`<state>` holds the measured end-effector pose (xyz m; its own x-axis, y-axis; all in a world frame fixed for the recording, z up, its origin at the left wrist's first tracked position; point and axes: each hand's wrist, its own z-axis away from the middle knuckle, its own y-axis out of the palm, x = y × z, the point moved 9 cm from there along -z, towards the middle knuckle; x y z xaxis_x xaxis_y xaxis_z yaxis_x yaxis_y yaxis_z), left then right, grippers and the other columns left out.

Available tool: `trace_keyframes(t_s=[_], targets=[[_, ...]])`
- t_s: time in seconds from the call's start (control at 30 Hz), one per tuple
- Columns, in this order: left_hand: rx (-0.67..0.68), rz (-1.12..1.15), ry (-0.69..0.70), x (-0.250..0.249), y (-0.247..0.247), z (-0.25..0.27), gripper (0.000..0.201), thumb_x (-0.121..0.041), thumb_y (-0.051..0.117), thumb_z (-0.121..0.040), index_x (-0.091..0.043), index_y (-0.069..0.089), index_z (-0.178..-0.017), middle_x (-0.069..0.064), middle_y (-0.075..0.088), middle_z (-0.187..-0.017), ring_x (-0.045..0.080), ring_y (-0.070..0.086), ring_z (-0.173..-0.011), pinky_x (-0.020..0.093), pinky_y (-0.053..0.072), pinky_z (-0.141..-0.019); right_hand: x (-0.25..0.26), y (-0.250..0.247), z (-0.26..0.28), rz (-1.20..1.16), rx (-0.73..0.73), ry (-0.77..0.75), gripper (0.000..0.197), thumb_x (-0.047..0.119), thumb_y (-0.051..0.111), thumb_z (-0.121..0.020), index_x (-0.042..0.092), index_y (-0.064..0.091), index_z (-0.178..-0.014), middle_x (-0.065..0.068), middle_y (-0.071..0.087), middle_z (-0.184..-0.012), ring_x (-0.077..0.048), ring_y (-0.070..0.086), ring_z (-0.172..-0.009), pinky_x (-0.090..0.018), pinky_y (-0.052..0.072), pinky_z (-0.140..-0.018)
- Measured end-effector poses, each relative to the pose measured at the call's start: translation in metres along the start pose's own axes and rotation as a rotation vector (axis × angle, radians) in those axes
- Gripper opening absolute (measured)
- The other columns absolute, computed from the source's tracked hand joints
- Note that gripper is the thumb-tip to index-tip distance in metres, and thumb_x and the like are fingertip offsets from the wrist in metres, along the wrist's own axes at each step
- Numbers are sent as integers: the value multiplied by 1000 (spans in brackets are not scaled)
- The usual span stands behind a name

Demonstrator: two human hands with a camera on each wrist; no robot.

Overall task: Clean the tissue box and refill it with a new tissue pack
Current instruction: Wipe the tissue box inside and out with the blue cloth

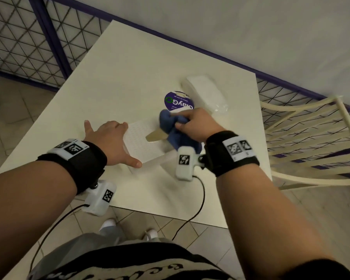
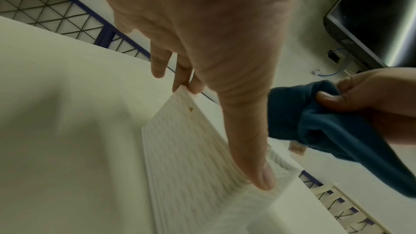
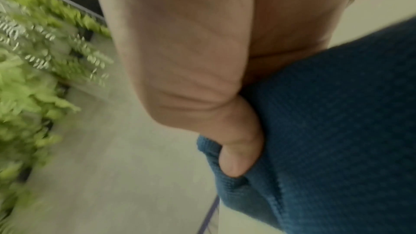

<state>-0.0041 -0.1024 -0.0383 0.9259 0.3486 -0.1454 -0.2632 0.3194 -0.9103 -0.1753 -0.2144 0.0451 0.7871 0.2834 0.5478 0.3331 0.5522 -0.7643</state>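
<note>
On white square table (image 1: 113, 81): white ribbed rectangular tissue box (image 1: 141, 142), left hand (image 1: 111, 142) spread, bracing its side; right hand (image 1: 198, 126) clutching bunched blue cloth (image 1: 170, 128) over it. Plastic-wrapped white tissue pack (image 1: 206, 93) behind, beside round purple-lidded wipes tub (image 1: 179, 103).

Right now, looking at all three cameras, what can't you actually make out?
- Head view: the tissue box opening's right end, behind the blue cloth in the right hand.
- Head view: the wipes tub small print, too small.
- Right wrist view: the box, blocked by cloth and palm.
- Left wrist view: the left hand hides the box's far side.
</note>
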Motion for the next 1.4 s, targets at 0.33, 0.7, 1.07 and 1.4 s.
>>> trace_keyframes(t_s=[0.33, 0.7, 1.07, 1.4], targets=[[-10, 62, -3, 2, 4, -1, 133, -89, 61, -40, -25, 18, -148, -4, 30, -150, 16, 30, -139, 66, -2, -111, -26, 79, -49, 348, 150, 114, 64, 36, 29, -101, 21, -5, -153, -3, -12, -162, -31, -8, -149, -49, 3, -119], [-50, 43, 9, 4, 2, 0, 125, -93, 56, -37, -31, 28, -142, -5, 41, -143, 15, 31, -137, 66, 3, -110, 7, 111, -33, 522, 302, -166, 62, 34, 33, -101, 30, 0, -153, 7, -5, -162, -21, -2, -150, -56, 9, -118], [-70, 97, 18, 2, 0, 1, 112, -87, 62, -38, -32, 38, -133, -6, 47, -135, 16, 43, -127, 64, 5, -112, 41, 137, -16, 455, 291, -209, 62, 31, 35, -101, 24, 2, -153, 3, -2, -163, -25, -1, -150, -48, 8, -120], [-137, -126, 127, -31, -17, 9, 100, -81, 42, -73, -22, 17, -149, 4, 15, -156, 26, 18, -140, 44, 20, -105, -41, 21, 24, -304, -87, -96, 32, 8, 54, -92, 13, 63, -123, -6, 68, -116, -13, 58, -104, -17, 42, -88]])
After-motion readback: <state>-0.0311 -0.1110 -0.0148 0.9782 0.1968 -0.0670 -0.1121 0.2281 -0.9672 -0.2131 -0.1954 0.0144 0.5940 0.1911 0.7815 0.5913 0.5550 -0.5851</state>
